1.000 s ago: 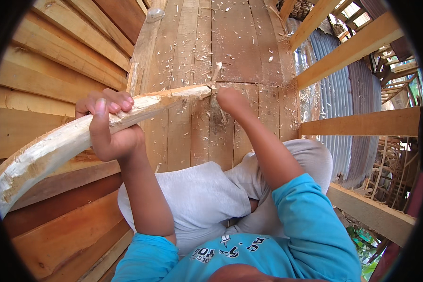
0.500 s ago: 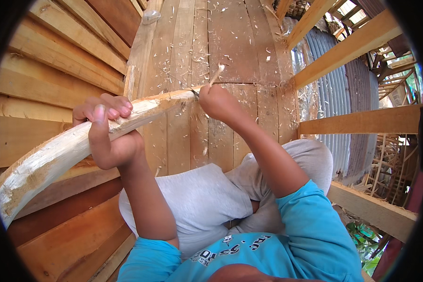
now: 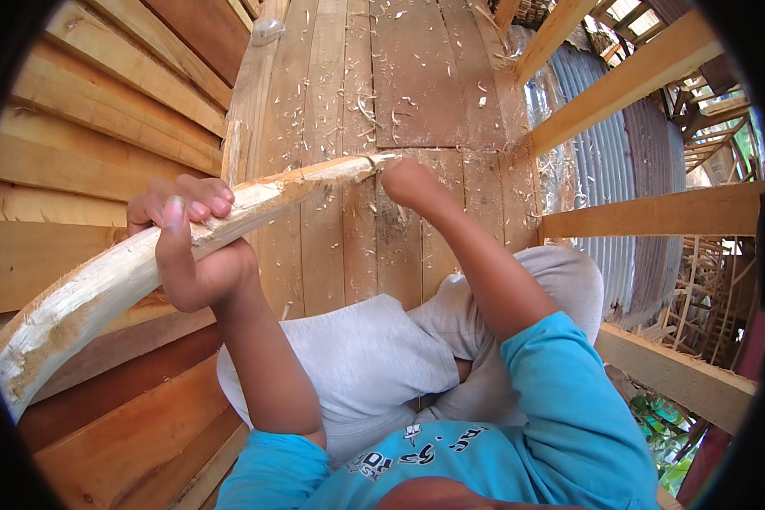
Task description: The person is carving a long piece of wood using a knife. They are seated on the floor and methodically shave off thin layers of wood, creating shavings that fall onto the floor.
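A long, curved piece of pale wood [image 3: 110,268] with rough shaved faces runs from the lower left edge up to its narrow tip near the middle. Around its mid-length my left hand [image 3: 191,242] is closed, fingers over the top and thumb along the near side. My right hand [image 3: 410,184] makes a fist just beyond the narrow end. From it shows the dark, thin blade of what looks like a knife [image 3: 371,161], lying against the wood close to the tip. The fist hides the handle.
Curled shavings [image 3: 365,110] are strewn over the plank floor [image 3: 319,229]. Stacked boards [image 3: 102,161] form a wall on the left. Wooden rails [image 3: 646,212] and a corrugated metal sheet [image 3: 603,161] border the right. My crossed legs in grey trousers [image 3: 357,348] are below the wood.
My right hand and the blade have moved slightly right, toward the wood's tip. The curled shaving that stood up by my right fist is gone from there. My left hand keeps its grip.
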